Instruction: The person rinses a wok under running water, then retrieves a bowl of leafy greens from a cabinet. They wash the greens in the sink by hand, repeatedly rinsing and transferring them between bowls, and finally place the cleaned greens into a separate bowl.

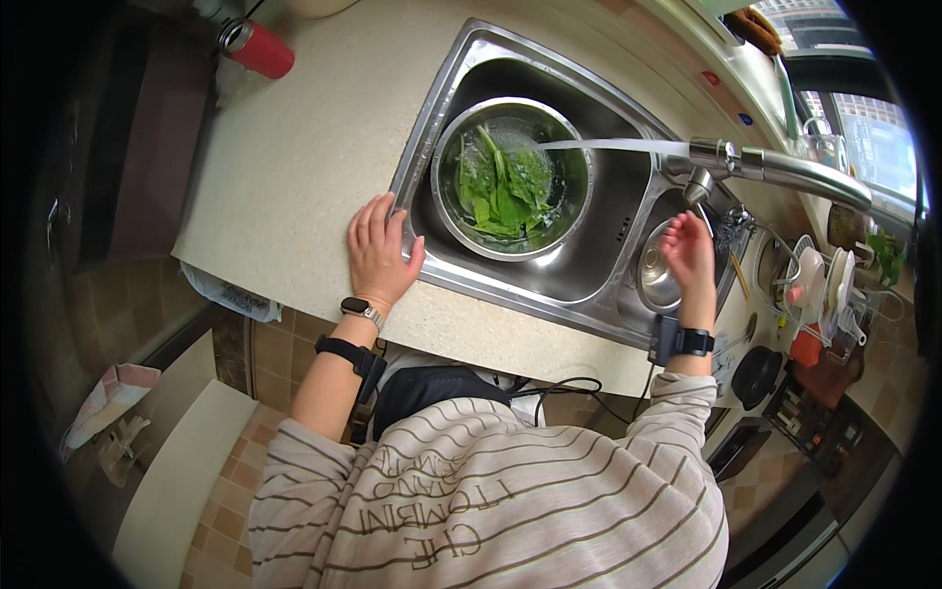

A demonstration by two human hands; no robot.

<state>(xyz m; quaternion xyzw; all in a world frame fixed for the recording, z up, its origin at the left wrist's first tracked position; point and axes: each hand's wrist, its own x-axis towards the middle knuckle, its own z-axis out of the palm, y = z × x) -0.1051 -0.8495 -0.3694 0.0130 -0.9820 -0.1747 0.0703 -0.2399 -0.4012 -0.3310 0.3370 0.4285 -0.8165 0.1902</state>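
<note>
Water runs from the faucet (802,173) into a round stainless steel bowl (444,199) in the larger basin of the sink (478,289). Green leafy vegetables (504,191) lie in the water in the bowl. My left hand (383,247) rests empty, palm down with fingers apart, on the countertop (294,184) and the sink's left rim. Over the small right basin, my right hand (688,247) is raised with curled fingers, just below the faucet's lever; whether it touches the lever I cannot tell. A metal strainer basket (655,272) sits in that basin, partly behind this hand.
A red tumbler (265,51) lies on the counter at the upper left. To the right of the sink stand a dish rack with plates (809,276) and a black pan (756,377). Black cables (574,383) hang by the counter's front edge.
</note>
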